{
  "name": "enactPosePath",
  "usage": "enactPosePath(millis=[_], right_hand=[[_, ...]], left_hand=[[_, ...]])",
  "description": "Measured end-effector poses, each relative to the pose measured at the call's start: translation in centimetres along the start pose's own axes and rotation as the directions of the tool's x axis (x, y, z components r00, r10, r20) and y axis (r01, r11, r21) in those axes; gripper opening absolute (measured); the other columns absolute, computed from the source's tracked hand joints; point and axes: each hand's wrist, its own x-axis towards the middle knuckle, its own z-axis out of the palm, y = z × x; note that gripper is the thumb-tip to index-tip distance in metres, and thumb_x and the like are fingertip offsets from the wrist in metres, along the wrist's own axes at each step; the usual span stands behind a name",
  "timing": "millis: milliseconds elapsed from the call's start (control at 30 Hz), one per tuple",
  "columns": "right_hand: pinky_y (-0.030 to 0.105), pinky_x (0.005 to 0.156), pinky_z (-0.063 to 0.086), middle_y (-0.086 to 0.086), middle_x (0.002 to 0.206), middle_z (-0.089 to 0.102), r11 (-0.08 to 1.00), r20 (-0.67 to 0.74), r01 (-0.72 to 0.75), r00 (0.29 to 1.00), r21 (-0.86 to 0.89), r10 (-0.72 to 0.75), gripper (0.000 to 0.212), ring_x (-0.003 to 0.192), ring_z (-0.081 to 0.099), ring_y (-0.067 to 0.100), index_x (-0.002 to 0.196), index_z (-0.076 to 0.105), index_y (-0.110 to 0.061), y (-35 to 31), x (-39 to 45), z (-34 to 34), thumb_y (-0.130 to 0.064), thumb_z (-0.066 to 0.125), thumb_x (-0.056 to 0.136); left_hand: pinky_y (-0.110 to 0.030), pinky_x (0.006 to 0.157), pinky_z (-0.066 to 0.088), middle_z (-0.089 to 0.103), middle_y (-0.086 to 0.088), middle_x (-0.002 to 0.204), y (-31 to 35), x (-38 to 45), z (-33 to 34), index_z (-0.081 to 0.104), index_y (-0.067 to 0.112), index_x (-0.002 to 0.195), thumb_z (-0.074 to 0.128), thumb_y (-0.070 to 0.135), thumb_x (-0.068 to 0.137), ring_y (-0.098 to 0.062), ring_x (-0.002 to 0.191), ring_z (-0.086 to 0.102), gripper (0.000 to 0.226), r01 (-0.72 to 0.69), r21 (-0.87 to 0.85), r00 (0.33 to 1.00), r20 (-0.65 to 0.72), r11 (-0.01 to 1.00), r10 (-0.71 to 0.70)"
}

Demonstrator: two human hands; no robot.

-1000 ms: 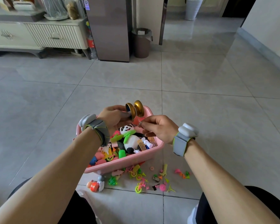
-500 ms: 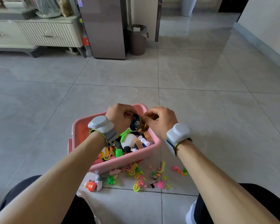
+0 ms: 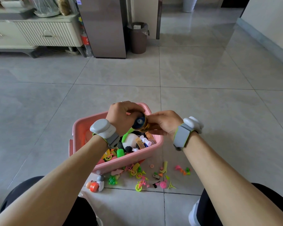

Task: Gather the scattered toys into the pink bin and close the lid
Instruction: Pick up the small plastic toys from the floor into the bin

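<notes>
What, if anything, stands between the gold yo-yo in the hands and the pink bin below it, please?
Nothing visible does. Both hands hold the yo-yo right above the open pink bin, whose lid is off; only toys already inside, like the panda, lie beneath.

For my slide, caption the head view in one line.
Both hands, left hand and right hand, hold a gold yo-yo over the open pink plastic bin, small toys beside it.

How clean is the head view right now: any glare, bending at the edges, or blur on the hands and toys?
Head view: daylight glare sheens the floor tiles far back; wide-angle bending curves the tile seams and forearms at the edges; the left hand, right hand and gold yo-yo read sharp; the pink bin and loose toys are evenly lit, with soft shadows.
</notes>
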Motion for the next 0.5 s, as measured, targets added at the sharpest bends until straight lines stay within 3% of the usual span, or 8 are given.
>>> enactPosePath(millis=[133, 200, 267, 367, 433, 500], right_hand=[[0.024, 0.06, 0.057, 0.009, 0.068, 0.071, 0.993, 0.087, -0.031, 0.996, 0.116, 0.021, 0.009, 0.06, 0.069, 0.018, 0.082, 0.069, -0.007, -0.3, 0.1, -0.5, 0.001, 0.066, 0.081], [0.022, 0.054, 0.055, 0.009, 0.066, 0.07, 0.979, 0.065, -0.025, 0.998, 0.201, 0.012, 0.009, 0.056, 0.068, 0.017, 0.087, 0.068, -0.004, -0.6, 0.1, -0.4, 0.003, 0.064, 0.083], [0.023, 0.05, 0.055, 0.009, 0.062, 0.069, 0.954, -0.004, 0.016, 1.0, 0.299, -0.015, 0.008, 0.052, 0.067, 0.018, 0.085, 0.066, -0.002, -0.9, 0.0, 0.0, 0.005, 0.062, 0.084], [0.027, 0.051, 0.057, 0.007, 0.057, 0.068, 0.933, -0.132, 0.118, 0.988, 0.341, -0.076, 0.017, 0.05, 0.065, 0.019, 0.075, 0.066, -0.005, -1.0, 0.4, 0.4, 0.01, 0.061, 0.082], [0.029, 0.053, 0.058, 0.003, 0.055, 0.067, 0.937, -0.19, 0.174, 0.974, 0.303, -0.119, 0.019, 0.051, 0.063, 0.018, 0.074, 0.066, -0.007, -0.9, 0.6, 0.5, 0.011, 0.062, 0.08], [0.027, 0.053, 0.058, 0.0, 0.054, 0.067, 0.953, -0.207, 0.198, 0.967, 0.228, -0.151, 0.021, 0.051, 0.063, 0.016, 0.073, 0.066, -0.009, -0.8, 0.8, 0.7, 0.01, 0.064, 0.08]], left_hand=[[-0.014, 0.074, 0.055, 0.072, 0.014, 0.083, 0.5, -0.3, 0.2, 0.072, 0.029, 0.083, 0.073, 0.011, 0.082, 0.0, 0.081, 0.068, 0.019, 0.045, -0.116, 0.999, -0.012, 0.992, -0.046], [-0.015, 0.073, 0.055, 0.071, 0.016, 0.083, 0.8, -0.3, 0.6, 0.07, 0.031, 0.084, 0.072, 0.013, 0.083, 0.001, 0.08, 0.068, 0.019, 0.064, -0.173, 0.997, -0.038, 0.983, -0.071], [-0.02, 0.07, 0.058, 0.071, 0.014, 0.083, 1.0, 0.0, 1.0, 0.068, 0.031, 0.086, 0.071, 0.017, 0.085, -0.004, 0.078, 0.069, 0.014, 0.158, -0.258, 0.98, -0.082, 0.953, -0.184], [-0.037, 0.069, 0.062, 0.073, -0.008, 0.091, 1.1, 0.4, 1.8, 0.069, 0.014, 0.097, 0.068, 0.015, 0.088, -0.023, 0.076, 0.073, 0.009, 0.425, -0.462, 0.88, 0.009, 0.778, -0.476], [-0.043, 0.072, 0.061, 0.072, -0.017, 0.093, 1.0, 0.4, 2.2, 0.069, 0.008, 0.101, 0.067, 0.005, 0.087, -0.03, 0.077, 0.073, 0.015, 0.48, -0.552, 0.842, 0.072, 0.682, -0.535], [-0.043, 0.074, 0.061, 0.072, -0.019, 0.092, 0.8, 0.5, 2.3, 0.07, 0.008, 0.099, 0.067, -0.001, 0.085, -0.033, 0.077, 0.073, 0.017, 0.462, -0.574, 0.845, 0.052, 0.677, -0.532]])
